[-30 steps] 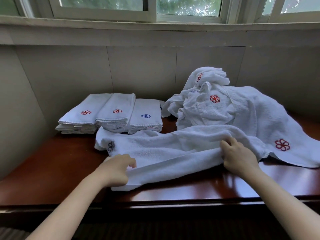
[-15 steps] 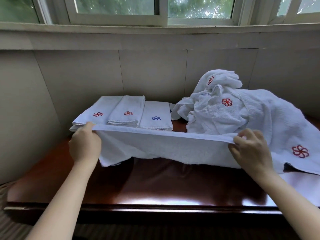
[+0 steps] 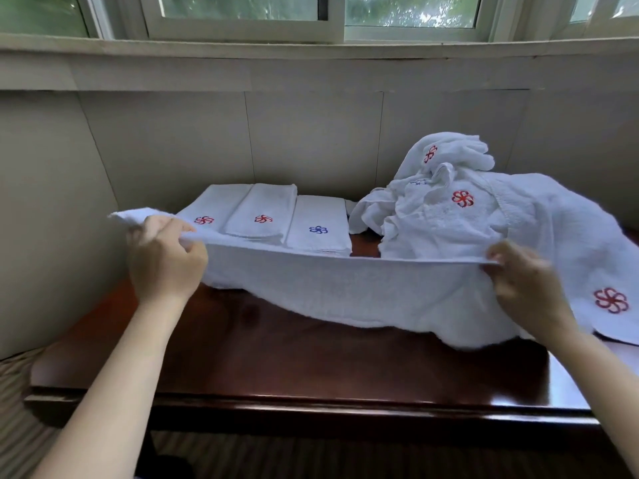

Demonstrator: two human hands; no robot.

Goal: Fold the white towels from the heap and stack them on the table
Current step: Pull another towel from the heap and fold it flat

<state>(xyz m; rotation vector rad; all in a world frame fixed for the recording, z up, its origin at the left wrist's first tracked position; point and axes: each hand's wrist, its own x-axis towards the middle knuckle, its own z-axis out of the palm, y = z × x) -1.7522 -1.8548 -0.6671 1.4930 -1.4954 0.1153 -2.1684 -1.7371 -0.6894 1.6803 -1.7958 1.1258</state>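
Note:
A white towel (image 3: 345,288) is stretched lengthwise above the dark wooden table (image 3: 276,357), its lower edge hanging down to the tabletop. My left hand (image 3: 162,257) pinches its upper edge at the left end, and my right hand (image 3: 525,285) pinches the same edge at the right end. Behind it, at the back left, lie stacks of folded towels (image 3: 262,216) with red and blue flower emblems. The heap of unfolded white towels (image 3: 466,209) rises at the back right, with one towel spreading toward the right edge.
A tiled wall (image 3: 311,140) runs close behind the table, with a window ledge (image 3: 311,53) above it. Another wall panel (image 3: 52,219) closes in on the left. The table's front edge (image 3: 311,406) is near me, with striped floor below.
Both hands have lifted the towel off the table and pulled it taut between them. My left hand moved up and to the left; the view tilted slightly upward.

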